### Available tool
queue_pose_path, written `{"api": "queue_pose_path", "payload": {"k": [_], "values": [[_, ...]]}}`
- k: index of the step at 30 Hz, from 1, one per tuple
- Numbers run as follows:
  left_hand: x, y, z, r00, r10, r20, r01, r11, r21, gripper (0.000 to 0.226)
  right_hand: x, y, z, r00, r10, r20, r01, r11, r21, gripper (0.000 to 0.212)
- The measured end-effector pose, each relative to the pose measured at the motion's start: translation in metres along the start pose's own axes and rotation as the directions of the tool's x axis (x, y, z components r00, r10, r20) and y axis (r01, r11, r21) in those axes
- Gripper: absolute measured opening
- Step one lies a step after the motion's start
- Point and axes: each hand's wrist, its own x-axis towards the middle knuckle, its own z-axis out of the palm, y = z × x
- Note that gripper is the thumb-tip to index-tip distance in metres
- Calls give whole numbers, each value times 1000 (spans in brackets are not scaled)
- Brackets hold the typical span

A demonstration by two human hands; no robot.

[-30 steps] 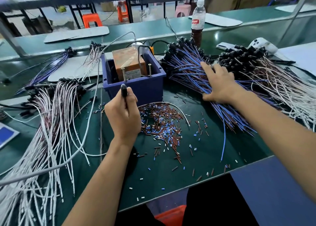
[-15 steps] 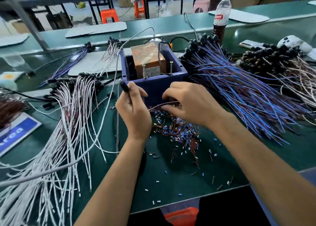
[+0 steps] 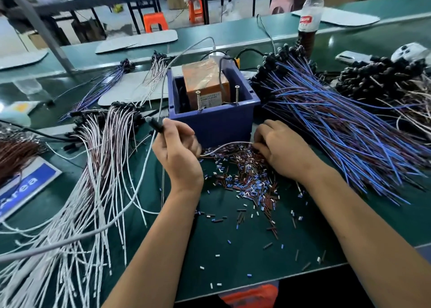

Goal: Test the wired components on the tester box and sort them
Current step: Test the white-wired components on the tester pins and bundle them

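Wired components lay in sorted heaps across the green bench, and the one under test sat in the left hand, its black head poking up past the fingers just in front of the blue tester box, which stood toward the far middle of the bench. From the head view, the left hand was clenched round that component, knuckles up, forearm running in from the near edge; its pale lead arced across to the right hand, which rested palm-down over the litter of cut sleeve bits, fingertips apparently pinching the lead's free end, though the pinch itself was hidden. To do this step well, I judged the right hand should lift the bared ends cleanly clear of the scraps and set them squarely on the two upright screws in the box. White-leaded pieces lay at the left edge, blue-leaded ones at the right.
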Motion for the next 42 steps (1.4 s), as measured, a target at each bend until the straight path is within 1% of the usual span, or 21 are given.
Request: {"api": "queue_pose_path", "payload": {"k": [3,8,12,15,17,19,22,24,26,28,29,31,32,34,35,37,39,40,42], "values": [[1,0,0,1000,-19,-13,18,999,-28,50,-1,-1,3,1000,-8,6,7,997,71,16],[-1,-1,1,1000,-18,-8,18,1000,8,51,0,-3,6,999,-46,9,45,993,105,11],[0,0,1,999,-33,-44,33,999,13,51,-2,1,4,992,-64,-105,83,979,188,3],[1,0,2,997,-49,-63,48,999,-19,52,-3,0,4,984,-80,-160,125,947,295,5],[2,-1,0,995,-50,-83,47,998,-45,50,-2,-3,6,983,-123,-133,162,927,338,5],[4,0,-1,993,-52,-111,45,997,-61,48,-2,-4,8,984,-164,-72,179,928,326,10],[4,0,-1,989,-61,-135,52,996,-72,46,-2,-1,8,982,-185,-41,187,918,348,5],[3,1,0,993,-42,-112,36,998,-58,47,-1,1,8,981,-187,-55,194,913,360,4],[1,1,0,998,-8,-64,7,1000,-8,47,-1,2,8,984,-164,-73,179,905,385,4],[-1,-1,-1,999,42,-2,-42,995,87,47,-1,2,7,990,-118,-80,140,895,424,7],[-2,-3,-2,996,73,49,-81,982,168,45,-2,2,6,992,-93,-86,122,880,459,8],[-4,-7,-4,972,132,194,-197,908,371,33,-3,1,4,993,-54,-110,108,811,575,8],[-5,-9,-4,948,150,282,-271,844,462,25,-3,0,3,991,-42,-123,112,753,648,7],[-9,-11,-2,879,148,454,-416,703,577,9,-4,-1,0,992,-19,-123,110,599,793,15],[-10,-12,0,848,122,516,-456,664,593,3,-4,-1,-2,994,-6,-109,96,519,849,21],[-11,-14,0,812,62,581,-476,646,597,12,-5,-2,-4,996,29,-80,62,397,916,27],[-9,-17,-2,789,11,614,-474,647,597,19,-5,-1,-4,995,77,-59,32,314,949,27],[-9,-17,-3,779,-18,627,-464,656,596,22,-4,-1,-3,994,102,-50,19,278,960,26],[-10,-19,-3,770,-68,634,-421,693,585,22,-2,-1,-2,988,148,-40,2,243,970,25]]}}
